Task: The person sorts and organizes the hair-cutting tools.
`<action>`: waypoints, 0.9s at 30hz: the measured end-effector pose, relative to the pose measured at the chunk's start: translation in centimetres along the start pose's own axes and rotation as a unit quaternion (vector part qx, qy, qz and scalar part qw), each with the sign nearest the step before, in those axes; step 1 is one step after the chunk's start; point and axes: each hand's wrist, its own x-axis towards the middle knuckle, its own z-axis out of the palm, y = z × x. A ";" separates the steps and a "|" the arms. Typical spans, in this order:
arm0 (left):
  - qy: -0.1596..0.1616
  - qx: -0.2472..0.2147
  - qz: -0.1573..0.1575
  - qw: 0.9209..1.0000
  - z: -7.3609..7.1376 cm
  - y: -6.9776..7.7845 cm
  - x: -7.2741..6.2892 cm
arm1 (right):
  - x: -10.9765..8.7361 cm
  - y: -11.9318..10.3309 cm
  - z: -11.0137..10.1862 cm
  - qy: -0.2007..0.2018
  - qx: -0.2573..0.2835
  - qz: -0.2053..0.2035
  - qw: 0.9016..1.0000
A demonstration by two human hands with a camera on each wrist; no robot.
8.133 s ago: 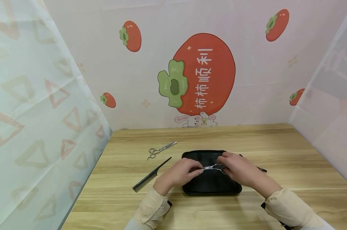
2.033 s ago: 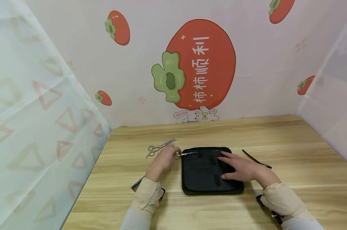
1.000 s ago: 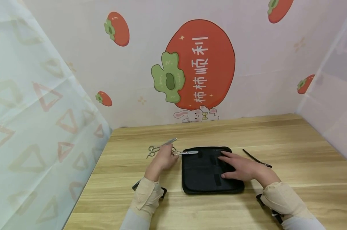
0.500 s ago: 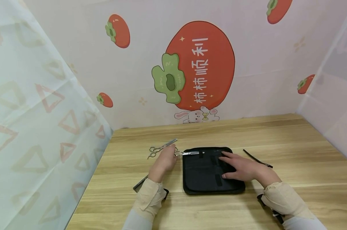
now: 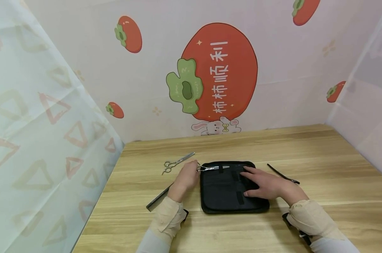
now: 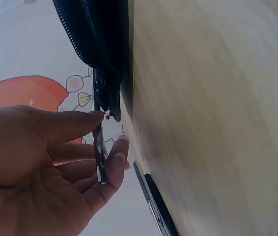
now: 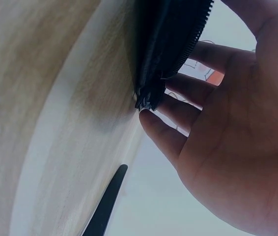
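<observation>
A black zip case (image 5: pixel 219 196) lies open-faced on the table, with small dark loops on its inner panel. Along its far edge, a pair of silver scissors (image 5: pixel 212 168) has its blades passing under one loop, tips showing beyond it. My left hand (image 5: pixel 187 175) pinches the scissors' handle at the case's left edge; the left wrist view shows thumb and fingers on the scissors (image 6: pixel 99 152) beside the zip edge. My right hand (image 5: pixel 263 183) rests with spread fingers on the case's right side. In the right wrist view, its fingers lie over the zip edge (image 7: pixel 190 46).
A second pair of scissors (image 5: pixel 178 162) lies left of the case at the back. Nearer, a black tail comb (image 5: pixel 159 197) is partly covered by my left arm. A slim black hair clip (image 5: pixel 282 174) lies to the right. A printed cloth wall (image 5: pixel 146 123) stands behind the table.
The scissors, held between both hands over the case earlier, have slid rightward under the loop, with the left hand following. The right hand has stayed on the case these last two seconds.
</observation>
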 end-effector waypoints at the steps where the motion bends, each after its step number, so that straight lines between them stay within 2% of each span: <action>1: -0.001 0.000 -0.002 1.000 0.0 0.1 0.0 | 0.0 0.0 0.0 0.000 -0.001 0.000 1.000; 9: -0.017 -0.020 -0.012 1.000 0.4 0.8 0.2 | 0.0 0.0 0.0 -0.004 0.001 0.000 1.000; 14: 0.009 -0.023 -0.023 0.999 0.5 0.6 0.3 | -0.1 0.0 0.0 -0.004 0.002 -0.002 1.000; 18: 0.017 -0.019 -0.036 0.999 0.7 0.3 0.2 | -0.1 -0.1 0.0 -0.003 0.005 -0.007 1.000; 23: -0.006 -0.023 -0.056 0.998 0.4 0.2 -0.1 | -0.1 -0.2 0.0 -0.001 0.006 -0.006 1.000; 27: -0.049 -0.036 -0.084 0.995 -0.4 0.3 -0.3 | -0.2 -0.2 0.0 -0.001 0.006 -0.003 1.000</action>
